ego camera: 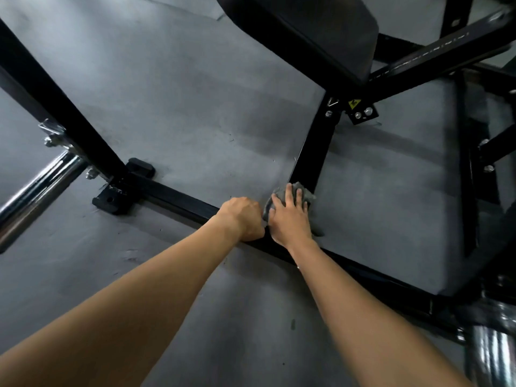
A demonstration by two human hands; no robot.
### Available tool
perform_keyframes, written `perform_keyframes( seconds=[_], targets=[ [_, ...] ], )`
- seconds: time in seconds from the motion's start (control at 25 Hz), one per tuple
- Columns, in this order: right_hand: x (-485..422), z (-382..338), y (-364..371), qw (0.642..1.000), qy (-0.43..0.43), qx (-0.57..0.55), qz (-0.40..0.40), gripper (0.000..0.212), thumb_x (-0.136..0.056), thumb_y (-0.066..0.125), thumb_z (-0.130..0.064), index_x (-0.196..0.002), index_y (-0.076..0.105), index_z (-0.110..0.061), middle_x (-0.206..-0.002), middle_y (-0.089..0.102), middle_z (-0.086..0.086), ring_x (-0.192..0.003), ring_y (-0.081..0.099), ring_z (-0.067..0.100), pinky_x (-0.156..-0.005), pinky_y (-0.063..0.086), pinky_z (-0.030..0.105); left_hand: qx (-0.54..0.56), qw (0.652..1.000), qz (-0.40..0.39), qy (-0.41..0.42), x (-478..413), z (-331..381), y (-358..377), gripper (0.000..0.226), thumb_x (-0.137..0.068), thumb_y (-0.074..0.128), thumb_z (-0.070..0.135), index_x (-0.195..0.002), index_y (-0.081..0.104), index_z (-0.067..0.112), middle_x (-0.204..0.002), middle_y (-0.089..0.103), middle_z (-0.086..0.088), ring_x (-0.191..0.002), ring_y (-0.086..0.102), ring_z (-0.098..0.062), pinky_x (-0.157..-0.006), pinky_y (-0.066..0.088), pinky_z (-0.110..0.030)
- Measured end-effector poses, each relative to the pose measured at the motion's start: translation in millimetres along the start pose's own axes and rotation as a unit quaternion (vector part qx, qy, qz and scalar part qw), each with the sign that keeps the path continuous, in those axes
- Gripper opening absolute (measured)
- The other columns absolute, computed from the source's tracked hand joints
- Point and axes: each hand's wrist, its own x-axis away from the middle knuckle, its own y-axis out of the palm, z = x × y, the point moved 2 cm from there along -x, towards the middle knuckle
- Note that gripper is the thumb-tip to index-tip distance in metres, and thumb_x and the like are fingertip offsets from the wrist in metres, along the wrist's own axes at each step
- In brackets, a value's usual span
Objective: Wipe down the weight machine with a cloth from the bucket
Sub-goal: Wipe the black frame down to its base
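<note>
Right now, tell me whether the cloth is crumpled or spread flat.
Crumpled. The cloth sits bunched in folds under the right hand, pressed against the black frame bar.

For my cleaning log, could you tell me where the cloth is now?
Head view, right of centre: the cloth is under the right hand on the black frame, beside the left hand.

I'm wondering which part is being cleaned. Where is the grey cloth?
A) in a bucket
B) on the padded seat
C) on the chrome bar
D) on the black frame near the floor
D: the right hand presses the grey cloth flat onto the low black frame.
</note>
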Motion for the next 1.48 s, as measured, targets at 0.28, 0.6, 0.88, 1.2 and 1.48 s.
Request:
perform_keyframes(
  seconds=[0.28,0.6,0.88,1.2,1.48],
  targets=[
    [-23.3,60.3,-29.3,0.998,0.031,-0.057,-0.015,0.058,-0.107,0.035,-0.031,-0.163,0.023,-0.021,-0.171,0.003,0.014,-0.154,0.011,0.046,-0.122,0.024,0.058,-0.065,0.998,0.024,0.008,-12.4,16.8,-3.7,0.034,-0.090,0.055,0.029,-0.118,0.068,0.016,-0.123,0.068,-0.010,-0.114,0.065,-0.031,-0.089,0.051,-0.035],
    [37.5,30.2,-1.6,0.998,0.052,-0.029,-0.015,0.071,-0.102,0.044,-0.018,-0.164,0.010,-0.022,-0.158,0.023,0.026,-0.124,0.052,0.048,-0.090,0.054,0.047,0.053,0.999,-0.009,-0.007,-45.9,32.8,7.9,0.034,-0.097,0.056,0.041,-0.117,0.065,0.015,-0.124,0.067,-0.011,-0.113,0.065,-0.033,-0.084,0.048,-0.037],
    [-53.1,63.1,-24.7,0.983,0.100,-0.150,0.024,0.073,-0.100,0.046,-0.011,-0.164,0.011,-0.015,-0.168,0.002,0.021,-0.149,0.028,0.043,-0.118,0.035,0.046,0.157,0.987,0.025,-0.009,-79.3,27.5,14.7,0.043,-0.094,0.062,0.045,-0.121,0.058,0.011,-0.124,0.066,-0.016,-0.116,0.062,-0.037,-0.089,0.049,-0.040],
    [-57.6,72.4,15.9,1.000,-0.002,0.013,0.021,0.085,-0.084,-0.002,-0.037,-0.162,0.019,-0.009,-0.172,0.011,0.004,-0.158,0.003,0.038,-0.128,0.003,0.048,0.203,0.978,0.052,-0.009,-113.0,28.1,4.2,0.041,-0.089,0.074,0.034,-0.117,0.058,0.010,-0.117,0.066,-0.015,-0.108,0.062,-0.037,-0.087,0.051,-0.040],
    [-139.0,64.7,-42.0,0.999,-0.007,0.042,0.023,0.050,-0.108,0.031,-0.026,-0.157,0.034,-0.018,-0.171,0.012,0.000,-0.157,0.005,0.039,-0.125,0.014,0.055,0.150,0.989,-0.001,-0.010,-118.7,27.0,-12.4,0.056,-0.084,0.082,0.044,-0.125,0.056,0.016,-0.125,0.065,-0.008,-0.117,0.062,-0.031,-0.094,0.050,-0.039]
  ],
)
